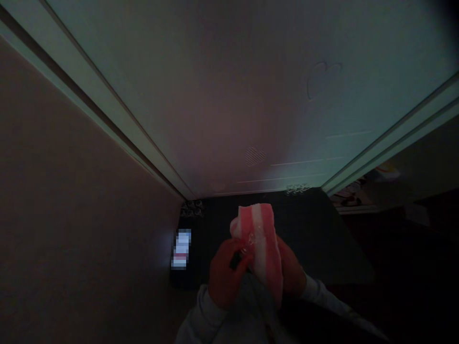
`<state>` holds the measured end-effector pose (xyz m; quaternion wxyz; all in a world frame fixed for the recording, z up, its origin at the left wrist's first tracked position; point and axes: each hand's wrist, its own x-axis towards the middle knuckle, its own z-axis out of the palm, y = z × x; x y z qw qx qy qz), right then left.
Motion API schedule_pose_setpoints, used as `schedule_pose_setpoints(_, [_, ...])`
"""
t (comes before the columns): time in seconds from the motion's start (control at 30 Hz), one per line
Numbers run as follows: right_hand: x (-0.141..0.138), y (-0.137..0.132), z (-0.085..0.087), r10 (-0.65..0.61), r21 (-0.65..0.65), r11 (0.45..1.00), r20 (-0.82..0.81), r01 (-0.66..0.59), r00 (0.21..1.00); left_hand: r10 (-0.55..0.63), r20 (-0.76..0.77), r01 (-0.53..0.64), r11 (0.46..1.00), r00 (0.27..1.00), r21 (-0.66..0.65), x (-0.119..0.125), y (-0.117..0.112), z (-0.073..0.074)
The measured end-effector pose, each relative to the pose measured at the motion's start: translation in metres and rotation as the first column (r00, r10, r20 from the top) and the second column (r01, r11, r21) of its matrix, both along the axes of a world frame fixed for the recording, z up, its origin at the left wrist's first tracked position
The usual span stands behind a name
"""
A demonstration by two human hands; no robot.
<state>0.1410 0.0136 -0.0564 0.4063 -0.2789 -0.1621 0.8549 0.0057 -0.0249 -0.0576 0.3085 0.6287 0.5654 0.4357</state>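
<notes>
The room is dim. Both my hands are raised close together low in the view and hold a pink and white striped cloth [263, 243] that hangs folded between them. My left hand [224, 277] is closed on the cloth's left side, and something small and dark shows at its fingers. My right hand [292, 272] is mostly hidden behind the cloth and grips its right side. Light sleeves cover both wrists.
A dark surface [315, 229] lies below, against a pale closed door [229, 95]. A lit phone screen [181, 249] lies on it at the left. A plain wall [71, 215] fills the left. Clutter shows at the right [355, 193].
</notes>
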Motion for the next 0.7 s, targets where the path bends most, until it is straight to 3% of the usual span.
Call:
schedule_pose_setpoints(0.07, [-0.0019,-0.0009,-0.0005,0.055,-0.070,0.996,-0.117,-0.063,0.992,-0.024,-0.074,0.025,1.000,0.997,0.007,0.0005,0.0005,0.0004])
schedule_pose_setpoints(0.17, [-0.0040,-0.0037,-0.0025,0.067,-0.054,0.996,-0.163,-0.077,0.984,-0.057,-0.141,0.059,0.998,0.988,0.009,0.0007,0.0013,0.0003])
schedule_pose_setpoints(0.3, [-0.0045,-0.0075,-0.0016,-0.036,-0.055,0.998,-0.104,0.030,0.994,-0.070,-0.149,0.073,0.997,0.986,0.014,0.0010,0.0014,0.0000])
schedule_pose_setpoints(0.4, [-0.0052,-0.0087,-0.0007,-0.113,-0.035,0.993,-0.075,0.110,0.991,-0.069,-0.132,0.075,0.997,0.989,0.035,0.0011,0.0011,0.0010])
schedule_pose_setpoints(0.5, [-0.0066,-0.0082,-0.0035,-0.106,-0.007,0.994,-0.089,0.106,0.990,-0.068,-0.100,0.073,0.997,0.993,0.040,0.0005,0.0009,0.0029])
schedule_pose_setpoints(0.7, [-0.0063,-0.0058,-0.0057,-0.135,0.090,0.987,0.007,0.134,0.991,-0.030,0.104,0.044,0.991,0.994,-0.130,0.0008,-0.0002,0.0040])
